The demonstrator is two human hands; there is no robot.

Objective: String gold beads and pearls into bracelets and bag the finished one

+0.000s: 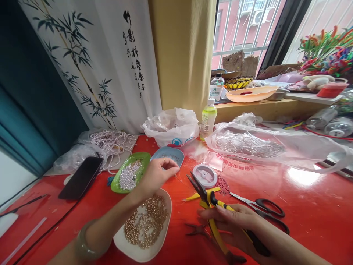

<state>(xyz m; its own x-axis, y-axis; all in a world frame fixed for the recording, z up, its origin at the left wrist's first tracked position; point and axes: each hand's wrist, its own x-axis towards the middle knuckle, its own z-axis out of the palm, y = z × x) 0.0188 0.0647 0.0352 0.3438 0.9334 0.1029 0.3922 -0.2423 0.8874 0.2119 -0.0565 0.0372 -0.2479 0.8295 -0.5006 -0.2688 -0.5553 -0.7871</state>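
My left hand (pixel 157 176) reaches over the dishes with thumb and fingertips pinched together beside the small blue dish (pixel 179 156). Whatever lies in the pinch is too small to make out. Below that wrist is a cream dish (pixel 121 239) of gold beads (pixel 146 221). A green dish (pixel 117 184) with pearly white beads (pixel 129 176) stands to its left. In my right hand (pixel 239 224) is a pair of needle-nose pliers (pixel 200 187) with yellow and black handles, the jaws pointing up and left. Behind the pliers lies a white spool (pixel 204 176).
Black-handled scissors (pixel 264 208), a yellow tool (pixel 193 195) and small red beads (pixel 223 184) lie near the pliers. A phone (pixel 81 178) leans at left, near bead strings (pixel 113 141). Plastic bags (pixel 171 129) and a drink bottle (pixel 208 119) line the back of the red table (pixel 311 217).
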